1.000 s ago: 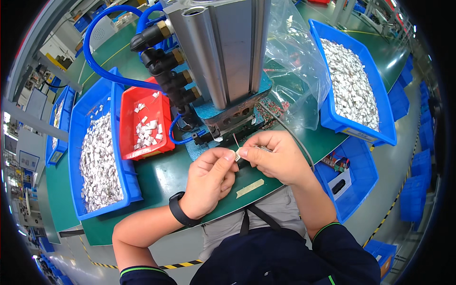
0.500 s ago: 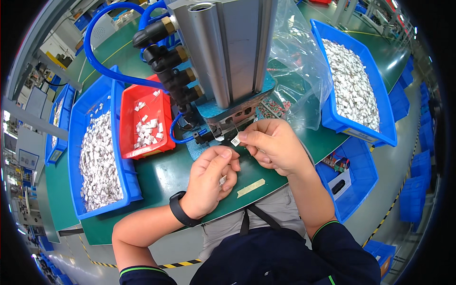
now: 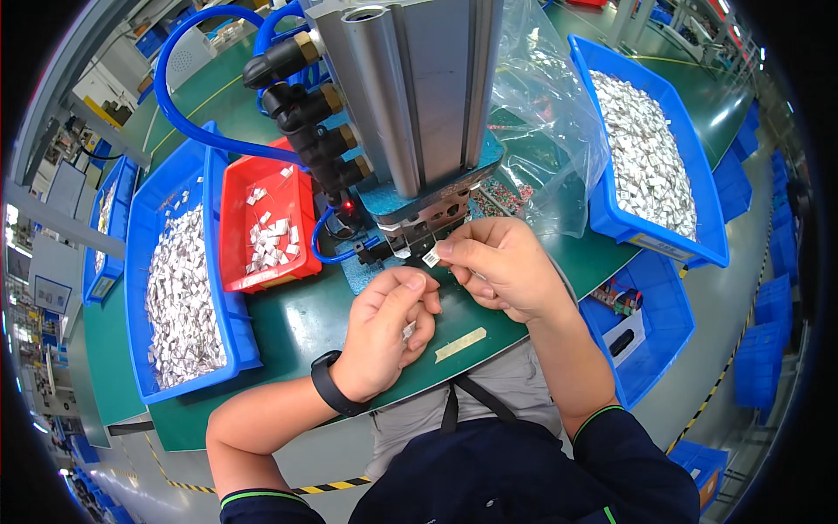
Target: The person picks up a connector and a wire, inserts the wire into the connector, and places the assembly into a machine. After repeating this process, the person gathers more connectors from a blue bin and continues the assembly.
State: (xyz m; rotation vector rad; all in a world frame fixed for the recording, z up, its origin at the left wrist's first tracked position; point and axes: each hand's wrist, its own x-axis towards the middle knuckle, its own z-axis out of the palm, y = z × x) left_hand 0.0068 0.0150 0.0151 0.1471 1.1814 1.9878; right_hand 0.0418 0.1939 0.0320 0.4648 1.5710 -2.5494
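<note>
My right hand (image 3: 502, 266) pinches a small white rectangular part (image 3: 430, 258) with dark print between thumb and forefinger. A thin lead on the part points up into the metal tooling (image 3: 428, 229) at the foot of a pneumatic press (image 3: 410, 96). Just left of it, my left hand (image 3: 388, 323) is closed, thumb against forefinger. Between its curled fingers shows a bit of a white part (image 3: 408, 331); how many pieces lie there is hidden. A black band (image 3: 336, 384) circles my left wrist.
A red bin (image 3: 231, 262) with some white parts and a blue bin (image 3: 140, 332) heaped with them stand at left. Another full blue bin (image 3: 711, 210) is at right, above a lower blue tray (image 3: 672, 327). Tape (image 3: 461, 344) and a clear bag (image 3: 567, 157) lie on the table.
A red light now glows on the press beside the black fittings. The press column sits very slightly further left. Both hands keep nearly the same place and grip.
</note>
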